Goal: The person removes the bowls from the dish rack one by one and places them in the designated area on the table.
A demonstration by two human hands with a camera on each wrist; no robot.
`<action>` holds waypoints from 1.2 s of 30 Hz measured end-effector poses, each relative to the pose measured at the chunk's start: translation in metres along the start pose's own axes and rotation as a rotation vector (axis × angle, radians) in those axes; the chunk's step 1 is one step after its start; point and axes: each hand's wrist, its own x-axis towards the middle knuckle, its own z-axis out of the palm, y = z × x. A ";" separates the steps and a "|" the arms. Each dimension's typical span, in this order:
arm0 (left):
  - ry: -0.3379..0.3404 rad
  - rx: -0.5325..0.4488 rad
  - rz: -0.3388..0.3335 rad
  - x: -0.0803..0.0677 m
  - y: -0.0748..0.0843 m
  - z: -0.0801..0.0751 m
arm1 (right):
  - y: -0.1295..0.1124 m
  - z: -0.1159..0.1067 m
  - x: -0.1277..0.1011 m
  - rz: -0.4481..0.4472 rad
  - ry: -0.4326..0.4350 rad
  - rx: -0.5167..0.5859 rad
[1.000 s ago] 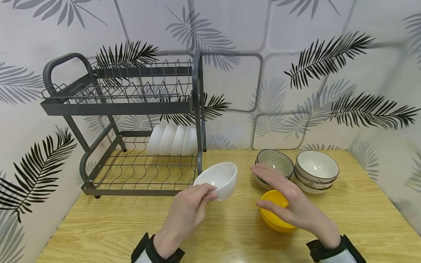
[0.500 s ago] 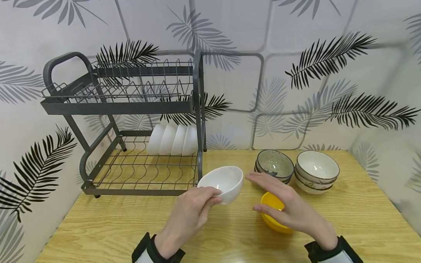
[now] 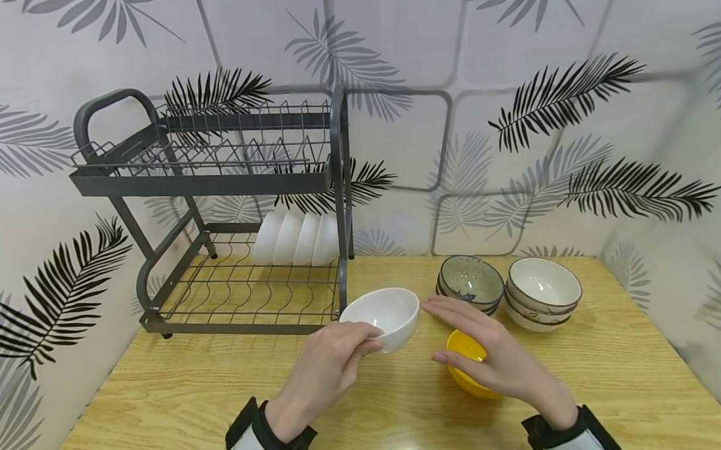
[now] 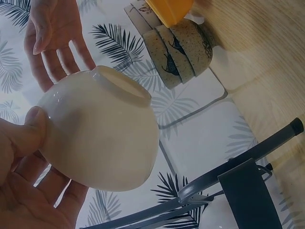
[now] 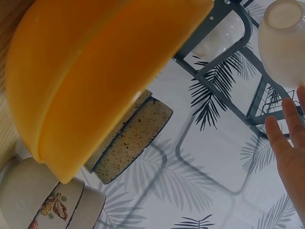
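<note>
My left hand (image 3: 326,358) pinches the near left rim of a white bowl (image 3: 384,313) between thumb and fingers. It is held above the table, its opening tilted up. In the left wrist view the bowl's rounded outside and foot ring (image 4: 126,86) face the camera. My right hand (image 3: 499,352) has its fingers extended, thumb apart, fingertips close to the bowl's right rim; whether they touch it I cannot tell. Beneath the right hand stand yellow bowls (image 3: 466,347), partly hidden by it; the right wrist view shows two nested yellow rims (image 5: 105,76).
A dark two-tier dish rack (image 3: 201,184) stands at the left. Several white bowls (image 3: 295,240) stand on edge in its lower tier. Stacked speckled bowls (image 3: 472,277) and cream bowls (image 3: 544,281) with dark rims sit at the back right of the wooden table (image 3: 181,390).
My left hand has carried the white bowl slightly right and toward me, away from the rack. My right hand has shifted a little left, so its fingertips are now closer to the bowl.
</note>
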 end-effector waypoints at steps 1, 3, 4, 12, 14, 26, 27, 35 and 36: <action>-0.002 0.000 0.001 0.000 0.000 0.000 | 0.000 0.000 0.000 0.012 -0.005 0.004; -0.007 0.004 0.001 0.000 0.000 0.000 | 0.000 0.000 0.000 0.000 0.001 -0.004; -0.014 0.004 0.003 0.000 0.000 0.000 | 0.000 0.001 0.000 -0.007 0.004 -0.006; -0.060 0.007 0.040 0.001 0.003 0.002 | 0.001 0.003 0.003 -0.080 0.012 0.005; -0.071 0.003 0.052 0.001 0.003 0.002 | 0.001 0.004 0.003 -0.090 0.008 0.003; -0.126 0.006 0.100 0.004 0.006 0.002 | -0.002 0.008 0.005 -0.121 -0.014 -0.085; -0.125 0.007 0.108 0.004 0.006 0.002 | -0.003 0.008 0.005 -0.123 -0.020 -0.105; -0.124 0.030 0.170 0.006 0.007 0.006 | -0.006 0.014 0.009 -0.132 -0.077 -0.171; -0.127 0.032 0.177 0.007 0.007 0.006 | -0.007 0.015 0.009 -0.145 -0.074 -0.182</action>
